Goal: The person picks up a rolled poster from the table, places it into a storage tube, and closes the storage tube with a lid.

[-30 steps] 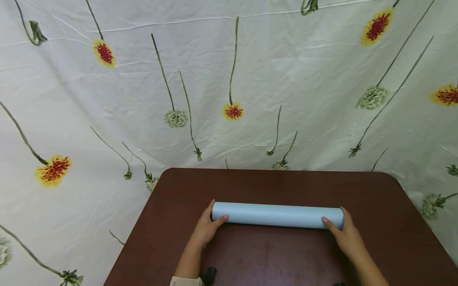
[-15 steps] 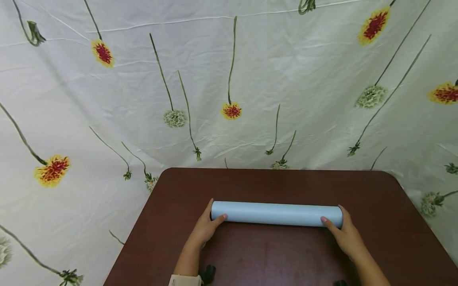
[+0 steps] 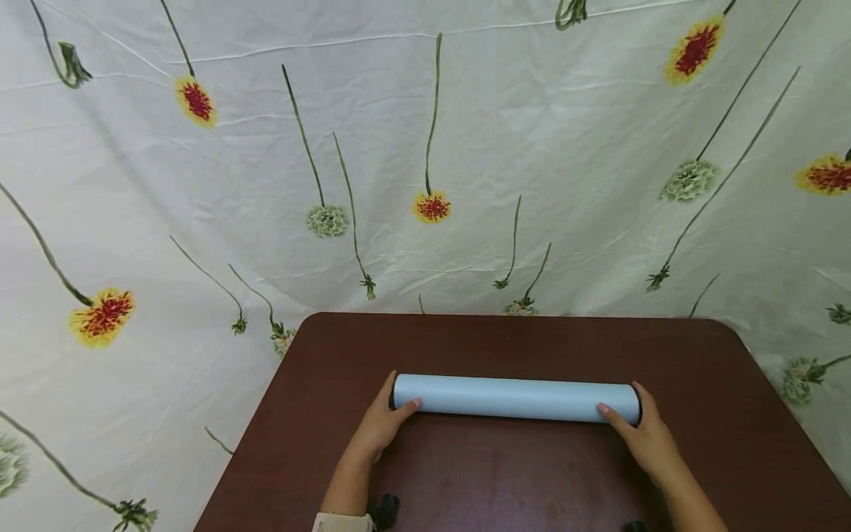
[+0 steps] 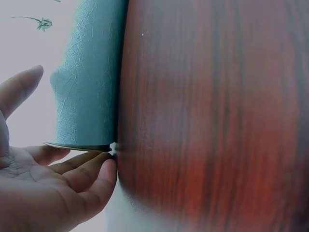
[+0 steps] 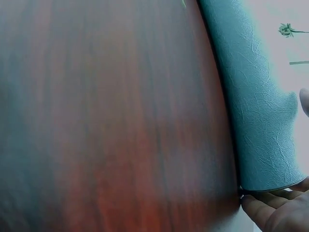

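Note:
A light blue roll (image 3: 512,397) with a leather-like texture lies crosswise on the dark brown table (image 3: 499,473). My left hand (image 3: 382,425) holds its left end, thumb on the near side and fingers at the end. At the other end my right hand (image 3: 641,428) holds it the same way. In the left wrist view the left hand's fingers (image 4: 87,176) bend in behind the roll's thin rim. The right hand's fingers (image 5: 263,210) sit just under the roll's end in the right wrist view, low by the tabletop.
Behind the table hangs a white cloth (image 3: 266,170) printed with flowers and stems. The tabletop's far corners are rounded. A small black object (image 3: 385,511) shows beside the left wrist, and another dark one (image 3: 634,526) by the right forearm.
Both hands stay at the ends of the roll, which keeps its place on the table. The head view shifts only slightly.

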A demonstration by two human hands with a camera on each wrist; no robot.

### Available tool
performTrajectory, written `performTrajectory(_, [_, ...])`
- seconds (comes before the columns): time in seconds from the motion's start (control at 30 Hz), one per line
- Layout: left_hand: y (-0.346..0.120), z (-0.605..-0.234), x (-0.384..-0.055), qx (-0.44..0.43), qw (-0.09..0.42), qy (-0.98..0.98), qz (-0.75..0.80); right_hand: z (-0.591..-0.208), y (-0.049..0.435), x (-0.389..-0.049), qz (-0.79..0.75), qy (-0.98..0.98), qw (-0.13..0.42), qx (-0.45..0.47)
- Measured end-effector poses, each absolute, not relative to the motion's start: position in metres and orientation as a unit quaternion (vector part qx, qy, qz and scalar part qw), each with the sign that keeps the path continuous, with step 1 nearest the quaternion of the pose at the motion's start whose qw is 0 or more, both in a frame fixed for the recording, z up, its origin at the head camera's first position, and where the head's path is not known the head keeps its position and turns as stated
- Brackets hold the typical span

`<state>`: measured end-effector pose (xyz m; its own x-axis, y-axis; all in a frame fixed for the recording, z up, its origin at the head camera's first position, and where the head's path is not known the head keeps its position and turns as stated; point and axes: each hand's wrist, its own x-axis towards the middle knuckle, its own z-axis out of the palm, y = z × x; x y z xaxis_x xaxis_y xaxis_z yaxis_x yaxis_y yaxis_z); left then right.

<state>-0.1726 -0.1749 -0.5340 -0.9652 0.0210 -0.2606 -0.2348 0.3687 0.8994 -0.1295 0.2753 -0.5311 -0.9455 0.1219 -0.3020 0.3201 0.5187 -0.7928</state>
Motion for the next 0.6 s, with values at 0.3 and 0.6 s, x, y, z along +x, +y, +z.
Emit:
performTrajectory(0.3, [-0.178,-0.533,-0.169,-0.064,0.109,0.812,0.570,-0.532,0.277,-0.125,-0.519,0.841,0.070,0.138])
performTrajectory(0.6, [-0.190,-0.519,-0.165,-0.065,0.053,0.827,0.556,-0.522,0.277,-0.113,-0.527,0.838,-0.052,0.129])
